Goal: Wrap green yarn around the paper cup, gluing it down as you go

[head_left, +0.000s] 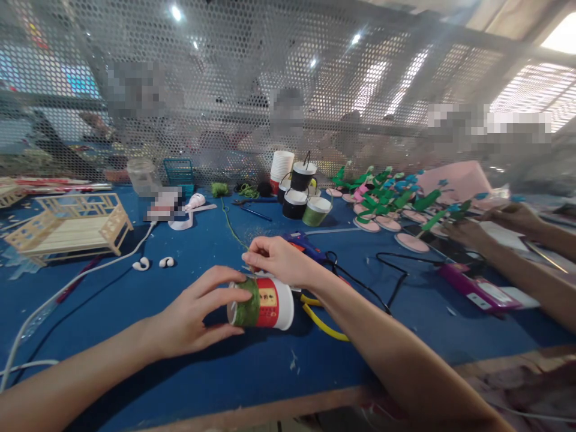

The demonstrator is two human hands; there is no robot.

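Note:
A red and white paper cup (282, 305) lies on its side near the table's front, its mouth towards the right. Green yarn (247, 307) is wound round its base half. My left hand (191, 315) grips the cup's base end, fingers over the top and thumb below. Just above the cup, my right hand (281, 261) is closed in a pinch at the green strand (233, 231). That strand runs back to a small green yarn ball (219, 189). The right fingertips partly hide the yarn they hold.
Yellow-handled pliers (326, 325) and a blue glue gun (308, 245) lie right of the cup. Yarn-wrapped little buckets (317, 212) stand behind. Green craft flowers (411, 242), a purple device (479, 288) and another person's hands (472, 237) are rightward; a wooden model bed (72, 231) stands left.

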